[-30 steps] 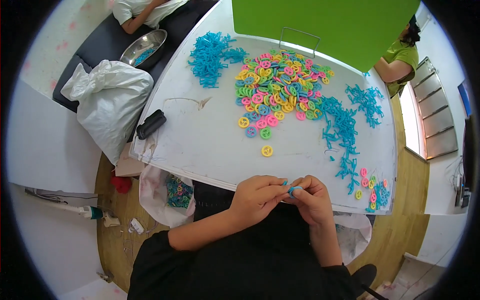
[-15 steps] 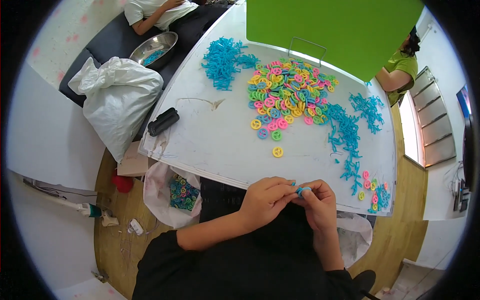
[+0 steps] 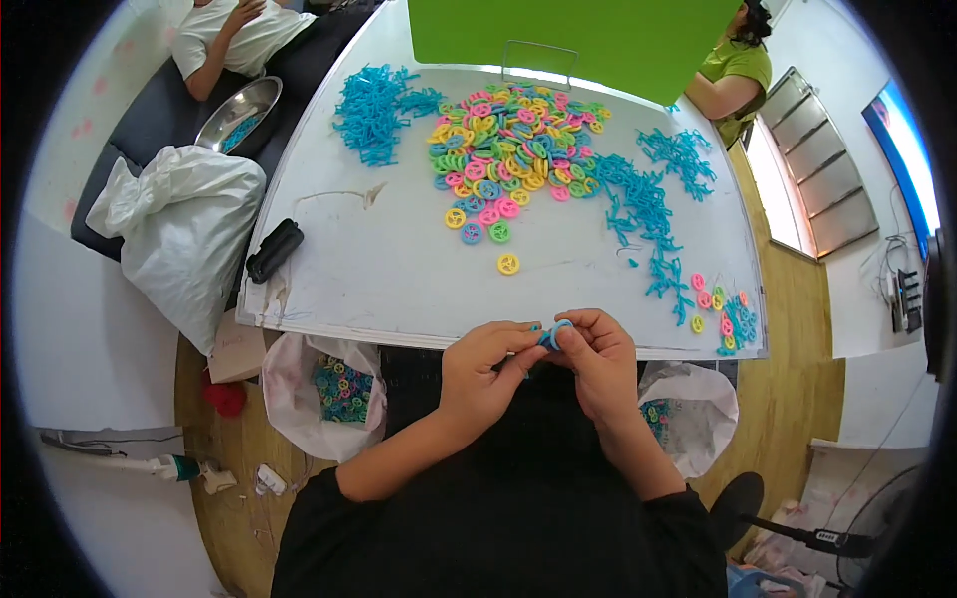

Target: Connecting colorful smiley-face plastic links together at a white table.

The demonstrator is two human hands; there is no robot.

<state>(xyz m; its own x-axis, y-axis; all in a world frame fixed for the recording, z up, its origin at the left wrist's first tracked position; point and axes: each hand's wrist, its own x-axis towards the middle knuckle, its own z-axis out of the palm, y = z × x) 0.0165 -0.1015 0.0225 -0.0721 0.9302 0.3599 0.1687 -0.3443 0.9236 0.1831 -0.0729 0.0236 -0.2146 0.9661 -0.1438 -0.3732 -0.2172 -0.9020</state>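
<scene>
Both my hands meet just off the table's near edge, fingertips almost touching. My right hand (image 3: 601, 364) pinches a light-blue plastic wheel (image 3: 560, 330) between thumb and forefinger. Against it, my left hand (image 3: 485, 367) grips a small blue plastic piece (image 3: 544, 339), mostly hidden by the fingers; whether the two parts are joined I cannot tell. Beyond them a single yellow wheel (image 3: 508, 264) lies on the white table (image 3: 389, 289). A heap of pink, yellow, green and blue wheels (image 3: 513, 145) fills the table's middle.
Blue plastic pieces are piled at the far left (image 3: 369, 115) and right (image 3: 638, 189). A black case (image 3: 274, 250) sits by the left edge. Open bags (image 3: 284, 399) flank me below the table. A green board (image 3: 568, 40) stands at the back. Two other people sit beyond.
My view has shifted, so the table appears further left and higher. The blue wheel in my right hand has turned and now shows its ring more plainly. Both hands remain together.
</scene>
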